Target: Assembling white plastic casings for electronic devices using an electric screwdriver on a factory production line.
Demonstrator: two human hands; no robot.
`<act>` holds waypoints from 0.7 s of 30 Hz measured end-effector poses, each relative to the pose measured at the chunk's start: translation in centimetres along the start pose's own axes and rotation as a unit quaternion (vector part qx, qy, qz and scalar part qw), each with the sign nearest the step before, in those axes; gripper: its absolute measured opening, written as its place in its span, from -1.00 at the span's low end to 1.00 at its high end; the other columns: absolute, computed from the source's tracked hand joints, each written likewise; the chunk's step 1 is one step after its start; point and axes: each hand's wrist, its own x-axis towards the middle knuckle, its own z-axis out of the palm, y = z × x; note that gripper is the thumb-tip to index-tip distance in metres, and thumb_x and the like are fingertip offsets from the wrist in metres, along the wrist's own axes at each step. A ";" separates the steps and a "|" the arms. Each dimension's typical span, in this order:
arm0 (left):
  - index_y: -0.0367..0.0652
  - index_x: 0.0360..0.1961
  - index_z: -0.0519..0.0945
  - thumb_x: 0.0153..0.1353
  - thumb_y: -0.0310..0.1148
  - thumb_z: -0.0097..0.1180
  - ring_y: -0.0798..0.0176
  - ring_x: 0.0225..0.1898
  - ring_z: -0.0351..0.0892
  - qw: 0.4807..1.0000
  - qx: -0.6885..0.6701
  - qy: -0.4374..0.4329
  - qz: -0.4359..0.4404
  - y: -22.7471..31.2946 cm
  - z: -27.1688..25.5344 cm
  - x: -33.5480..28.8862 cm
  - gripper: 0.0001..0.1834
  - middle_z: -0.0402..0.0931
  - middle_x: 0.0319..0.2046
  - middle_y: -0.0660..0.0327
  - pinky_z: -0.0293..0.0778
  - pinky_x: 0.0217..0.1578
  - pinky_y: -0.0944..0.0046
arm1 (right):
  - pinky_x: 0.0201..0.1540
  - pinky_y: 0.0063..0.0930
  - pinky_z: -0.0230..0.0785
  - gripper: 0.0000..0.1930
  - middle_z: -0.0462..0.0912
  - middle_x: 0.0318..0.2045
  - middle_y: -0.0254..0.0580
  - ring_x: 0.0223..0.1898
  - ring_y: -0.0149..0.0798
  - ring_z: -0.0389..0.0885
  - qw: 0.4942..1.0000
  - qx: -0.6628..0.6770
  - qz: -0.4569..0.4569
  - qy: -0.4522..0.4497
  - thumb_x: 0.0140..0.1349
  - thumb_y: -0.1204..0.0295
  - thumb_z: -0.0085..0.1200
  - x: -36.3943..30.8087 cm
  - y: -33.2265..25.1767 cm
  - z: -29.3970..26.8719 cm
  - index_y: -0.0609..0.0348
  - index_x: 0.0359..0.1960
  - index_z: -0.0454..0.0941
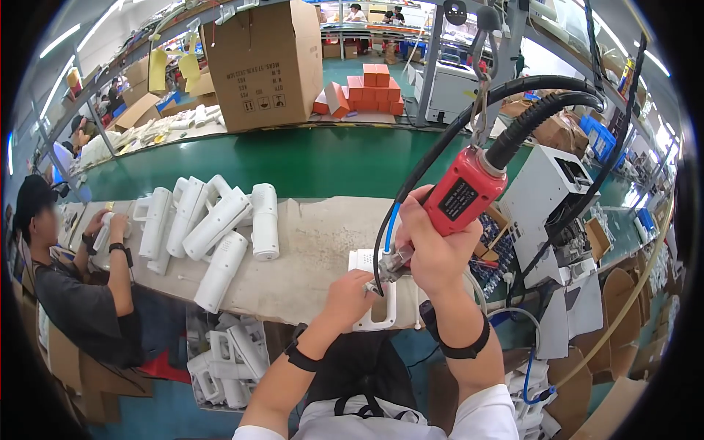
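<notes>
My right hand (444, 246) is wrapped round a red electric screwdriver (463, 189) that hangs from a hook and points down and to the left. Its metal front end (396, 265) is over a white plastic appliance housing with a looped handle (380, 314) at the table's near edge. Closed on this housing is my left hand (346, 299), its fingertips close to the tool's tip. The tool and both hands cover part of the housing, and the tip's exact contact is hidden.
Several similar white housings (220, 271) lie left on the cardboard-covered table (308, 220); more fill a bin (227, 359) below. A co-worker (81, 286) sits at left. Black cables (433, 147) loop above the tool. Small screws (499, 246) and a white machine (546, 213) are at right.
</notes>
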 end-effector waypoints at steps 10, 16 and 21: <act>0.11 -0.25 0.71 -0.06 -0.44 0.23 -0.03 -0.33 0.57 0.999 0.044 -0.009 -0.029 -1.1 -1.9 1.8 -0.71 0.60 -0.44 0.04 0.48 -0.33 0.08 | -0.70 -0.65 0.19 -0.91 0.49 -0.69 -0.31 -0.73 -0.50 0.42 1.000 0.009 -0.008 -0.003 0.17 0.55 0.12 1.5 2.2 1.9 0.32 -0.35 0.51; 0.13 -0.28 0.73 -0.10 -0.51 0.21 -0.07 -0.39 0.53 0.998 0.016 0.024 -0.061 -2.0 -3.2 2.8 -0.68 0.59 -0.46 0.02 0.45 -0.33 0.05 | -0.70 -0.64 0.20 -0.91 0.49 -0.68 -0.31 -0.73 -0.48 0.43 0.999 0.033 -0.002 0.005 0.17 0.56 0.12 1.9 3.4 3.2 0.32 -0.33 0.50; 0.11 -0.32 0.74 -0.17 -0.55 0.21 -0.05 -0.41 0.50 0.996 -0.013 0.081 -0.045 -3.2 -3.1 3.4 -0.65 0.59 -0.49 0.05 0.45 -0.32 0.07 | -0.70 -0.62 0.21 -0.91 0.50 -0.67 -0.30 -0.73 -0.49 0.43 1.000 0.028 0.000 -0.003 0.17 0.58 0.11 2.4 4.1 3.9 0.33 -0.32 0.50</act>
